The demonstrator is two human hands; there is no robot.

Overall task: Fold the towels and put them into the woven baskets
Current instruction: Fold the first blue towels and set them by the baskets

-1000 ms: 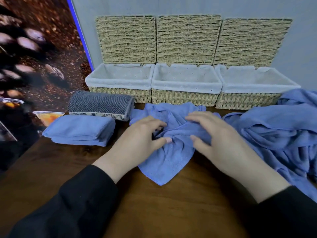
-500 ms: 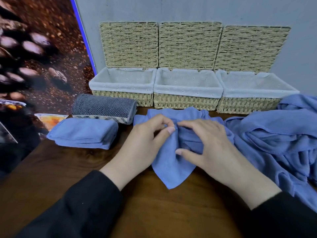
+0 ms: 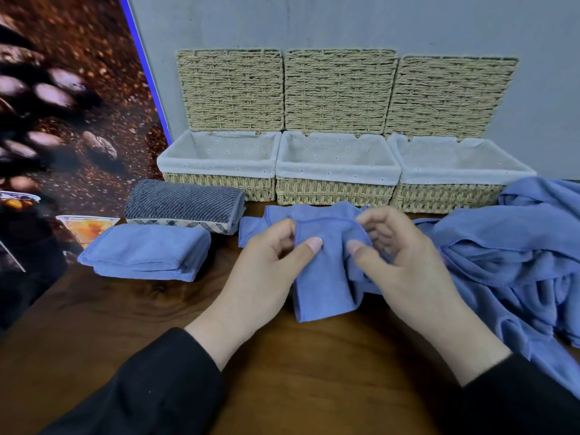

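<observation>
Here, your left hand (image 3: 270,262) and right hand (image 3: 398,255) both pinch the blue towel (image 3: 326,277) at its stitched hem, mid-table before the baskets (image 3: 337,171); it's light, limp cloth, so take the corners.

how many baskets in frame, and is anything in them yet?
3, in a row against the wall: left basket, middle basket, right basket. Lids up, and the visible liners show no towels, though the near walls hide part of each floor.
</observation>
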